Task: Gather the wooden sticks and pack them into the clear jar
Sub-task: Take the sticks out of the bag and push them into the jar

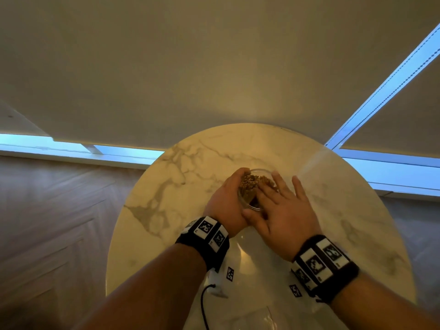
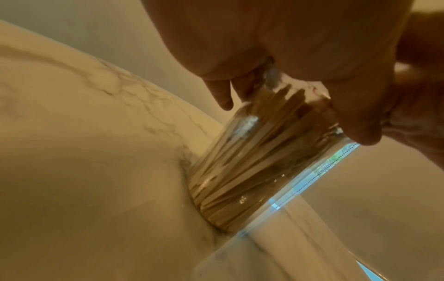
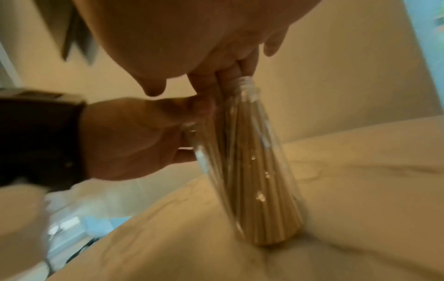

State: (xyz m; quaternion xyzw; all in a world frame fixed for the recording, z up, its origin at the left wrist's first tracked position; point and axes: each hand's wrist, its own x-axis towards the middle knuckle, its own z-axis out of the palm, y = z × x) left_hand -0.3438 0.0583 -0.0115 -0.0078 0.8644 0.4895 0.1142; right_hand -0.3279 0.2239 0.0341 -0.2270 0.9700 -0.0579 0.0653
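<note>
A clear jar (image 1: 248,204) stands on the round marble table (image 1: 166,186), packed with upright wooden sticks (image 1: 252,181) whose tips reach its mouth. My left hand (image 1: 226,198) grips the jar from the left, fingers and thumb curled round the glass (image 2: 252,161). My right hand (image 1: 283,206) lies flat over the jar's mouth with straight, spread fingers resting on the stick tops. The right wrist view shows the jar (image 3: 252,171), slightly blurred, with the left hand (image 3: 134,136) wrapped round its side. I see no loose sticks on the table.
A clear plastic sheet (image 1: 250,253) with small black-and-white markers lies on the near part of the table, with a black cord (image 1: 202,303) beside it. Beyond the table's curved edge are wooden floor on the left and a pale wall with bright window strips behind.
</note>
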